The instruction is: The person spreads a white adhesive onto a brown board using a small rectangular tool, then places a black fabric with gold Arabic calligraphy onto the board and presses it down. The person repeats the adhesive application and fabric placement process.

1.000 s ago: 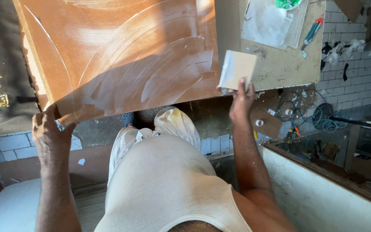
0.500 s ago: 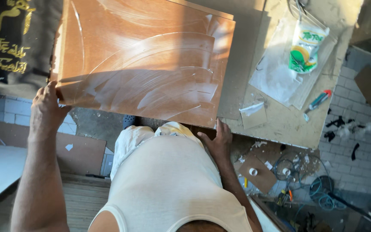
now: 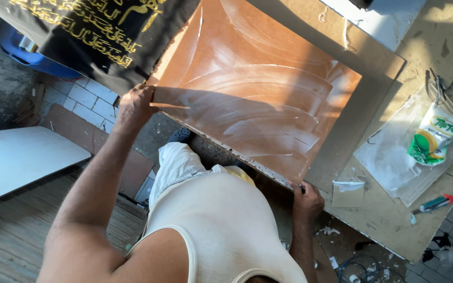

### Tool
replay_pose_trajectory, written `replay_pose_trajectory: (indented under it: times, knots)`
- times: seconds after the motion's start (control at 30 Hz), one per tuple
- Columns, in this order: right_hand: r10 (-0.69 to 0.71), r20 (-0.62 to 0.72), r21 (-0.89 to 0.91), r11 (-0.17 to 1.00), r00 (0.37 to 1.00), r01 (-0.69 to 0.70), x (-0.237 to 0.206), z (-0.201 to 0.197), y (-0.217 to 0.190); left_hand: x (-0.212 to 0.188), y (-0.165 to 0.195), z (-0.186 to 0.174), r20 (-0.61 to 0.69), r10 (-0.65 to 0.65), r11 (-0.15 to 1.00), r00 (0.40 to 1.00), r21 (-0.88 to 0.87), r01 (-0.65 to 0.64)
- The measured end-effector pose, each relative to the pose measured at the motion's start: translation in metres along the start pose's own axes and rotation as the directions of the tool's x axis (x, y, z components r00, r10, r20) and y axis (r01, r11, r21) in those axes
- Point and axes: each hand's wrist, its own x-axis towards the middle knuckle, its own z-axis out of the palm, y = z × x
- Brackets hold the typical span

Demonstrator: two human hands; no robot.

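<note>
— What's he got hold of from where you stand?

— A big brown panel [image 3: 252,99], smeared with whitish streaks. His right hand [image 3: 306,202] is clamped on its near corner, fingers curled over the edge. The left hand [image 3: 135,105] grips the opposite corner, fingers wrapped round the rim there.

— So both hands are closed on it?

— Yes, each one shut tight on the panel, which stretches between them and tilts away from his body.

— Anything close to those fingers?

— Just beside the right fingers lies a small square scraper pad [image 3: 348,193] on the cardboard-topped bench [image 3: 389,220]. Further out from that hand sits a clear plastic sheet [image 3: 389,157] with a green and white packet [image 3: 436,133] on it, and a marker pen [image 3: 432,204] near the bench edge.

— And by the left?

— Beyond the left fingers hangs a black cloth with gold lettering [image 3: 95,31]. Below that arm, a white board [image 3: 22,160] rests on the floor.
</note>
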Motion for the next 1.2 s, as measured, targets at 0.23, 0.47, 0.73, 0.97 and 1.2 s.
replay_pose_trajectory:
  times: [0.23, 0.47, 0.73, 0.97, 1.2]
  knots:
    - [0.218, -0.136, -0.054, 0.972, 0.966, -0.227, -0.022, 0.036, -0.027, 0.026, -0.061, -0.023, 0.145, 0.248, 0.968, 0.958, -0.001, -0.251]
    - [0.607, -0.158, 0.022, 0.790, 0.779, -0.612, -0.098, 0.127, -0.100, 0.053, -0.145, -0.058, 0.244, 0.362, 0.923, 0.900, 0.043, -0.383]
    - [0.674, -0.097, -0.076, 0.728, 0.732, -0.681, -0.140, 0.157, -0.174, 0.085, -0.198, -0.078, 0.148, 0.488, 0.818, 0.860, -0.422, -0.391]
    - [0.610, -0.131, -0.117, 0.774, 0.782, -0.623, -0.119, 0.144, -0.210, 0.099, -0.210, -0.096, 0.203, 0.387, 0.827, 0.899, -0.508, -0.241]
    - [0.554, -0.101, -0.099, 0.821, 0.826, -0.563, -0.101, 0.147, -0.236, 0.082, -0.229, -0.080, 0.171, 0.550, 0.835, 0.817, -0.099, -0.541]
